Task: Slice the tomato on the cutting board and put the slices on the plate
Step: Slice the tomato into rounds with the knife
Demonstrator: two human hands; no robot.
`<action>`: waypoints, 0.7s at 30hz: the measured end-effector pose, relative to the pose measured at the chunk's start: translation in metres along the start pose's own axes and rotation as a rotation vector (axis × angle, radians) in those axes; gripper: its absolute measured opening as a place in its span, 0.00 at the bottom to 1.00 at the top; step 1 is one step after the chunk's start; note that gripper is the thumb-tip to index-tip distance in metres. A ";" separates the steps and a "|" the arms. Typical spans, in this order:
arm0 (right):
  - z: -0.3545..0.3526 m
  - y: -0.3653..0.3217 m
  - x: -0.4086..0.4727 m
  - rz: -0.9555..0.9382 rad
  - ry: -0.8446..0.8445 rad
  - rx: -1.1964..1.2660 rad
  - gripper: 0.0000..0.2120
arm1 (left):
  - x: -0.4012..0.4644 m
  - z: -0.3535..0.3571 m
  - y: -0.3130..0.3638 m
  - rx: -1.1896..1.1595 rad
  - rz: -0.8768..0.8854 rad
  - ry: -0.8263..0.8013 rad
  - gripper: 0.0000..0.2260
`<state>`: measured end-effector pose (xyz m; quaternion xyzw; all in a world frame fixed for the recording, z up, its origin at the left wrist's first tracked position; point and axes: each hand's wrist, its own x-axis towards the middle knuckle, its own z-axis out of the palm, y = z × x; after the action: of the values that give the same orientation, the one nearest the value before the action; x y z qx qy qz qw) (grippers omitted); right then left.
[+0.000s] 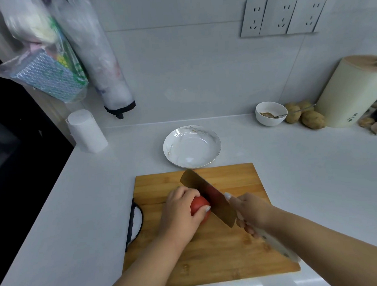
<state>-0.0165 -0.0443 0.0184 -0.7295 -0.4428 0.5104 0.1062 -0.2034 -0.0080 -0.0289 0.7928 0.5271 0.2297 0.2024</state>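
Note:
A red tomato (199, 205) lies on the wooden cutting board (226, 259) near its left middle. My left hand (181, 211) is cupped over the tomato and holds it down, hiding most of it. My right hand (249, 211) grips the pale handle of a broad cleaver (208, 195). Its blade stands on edge right against the tomato's right side. Just beyond the board's far edge sits a white marbled plate (172, 147) with nothing on it.
A white paper roll (85, 130) stands at the back left. At the back right are a small white bowl (270, 113) with a spoon, several potatoes (310, 119) and a cream canister (348, 94). The counter drops off on the left; plastic bags (58, 55) hang above.

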 end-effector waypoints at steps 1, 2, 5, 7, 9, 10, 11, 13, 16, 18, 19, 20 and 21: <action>-0.001 0.002 -0.001 0.011 -0.003 0.041 0.30 | 0.000 -0.001 0.001 0.007 -0.006 -0.002 0.14; -0.001 0.003 -0.001 0.014 -0.009 0.058 0.31 | 0.000 -0.001 0.002 0.013 -0.011 -0.007 0.14; -0.002 0.002 -0.006 -0.030 0.001 0.032 0.32 | 0.000 -0.004 0.002 0.004 -0.016 -0.026 0.13; -0.007 -0.004 -0.012 -0.080 0.048 0.007 0.30 | 0.000 -0.005 0.002 0.001 -0.005 -0.031 0.12; -0.015 -0.010 -0.018 -0.121 0.074 -0.016 0.29 | 0.000 -0.006 0.002 0.009 0.002 -0.031 0.12; -0.018 -0.012 -0.022 -0.131 0.071 -0.026 0.30 | -0.001 -0.006 0.002 0.009 0.006 -0.028 0.12; -0.020 -0.013 -0.024 -0.138 0.062 -0.035 0.30 | -0.001 -0.006 0.002 0.005 0.011 -0.023 0.11; -0.021 -0.014 -0.030 -0.150 0.045 -0.057 0.29 | -0.001 -0.007 0.003 0.000 0.023 -0.019 0.10; -0.020 -0.014 -0.036 -0.145 0.029 -0.116 0.28 | -0.001 -0.008 0.003 0.001 0.026 -0.022 0.10; -0.021 -0.013 -0.037 -0.127 0.016 -0.135 0.28 | -0.001 -0.008 0.003 0.003 0.024 -0.021 0.10; -0.022 -0.012 -0.037 -0.121 0.011 -0.132 0.28 | -0.001 -0.007 0.003 0.002 0.022 -0.019 0.10; -0.022 -0.011 -0.038 -0.117 0.007 -0.123 0.28 | -0.001 -0.007 0.003 0.000 0.019 -0.018 0.10; -0.023 -0.012 -0.038 -0.116 0.005 -0.117 0.28 | -0.001 -0.007 0.003 -0.002 0.016 -0.018 0.11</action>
<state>-0.0071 -0.0594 0.0604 -0.7089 -0.5132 0.4746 0.0940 -0.2056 -0.0093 -0.0220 0.7990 0.5184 0.2245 0.2061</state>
